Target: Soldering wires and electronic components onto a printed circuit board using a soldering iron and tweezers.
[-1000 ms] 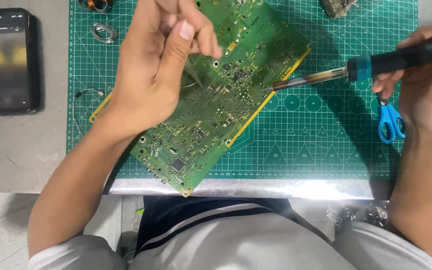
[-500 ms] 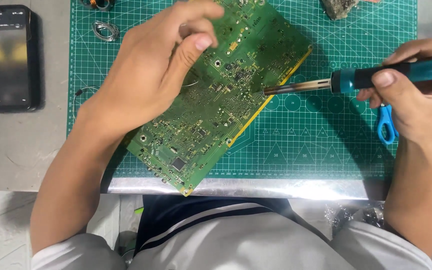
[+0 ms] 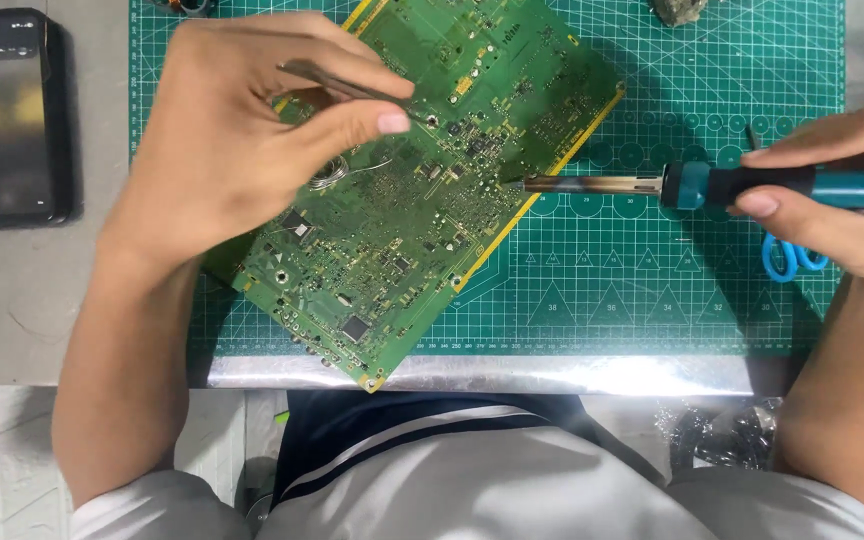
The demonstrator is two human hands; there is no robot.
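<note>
Phone: a black smartphone (image 3: 7, 115) lies flat in the upper left of the frame, on the grey table (image 3: 12, 300).
Left hand: the left hand (image 3: 242, 130) has thumb and fingers pinched together on thin metal tweezers (image 3: 352, 88), whose tip is above the board.
Board: a large green circuit board with yellow edges (image 3: 422, 200) lies tilted on the green cutting mat (image 3: 652, 280), in the centre.
Iron: a teal-handled soldering iron (image 3: 692, 185) has its tip at the board's right edge.
Right hand: the right hand (image 3: 832, 200) has its fingers clamped on the handle.
Scissors: blue scissor handles (image 3: 787, 260) lie under this hand.
</note>
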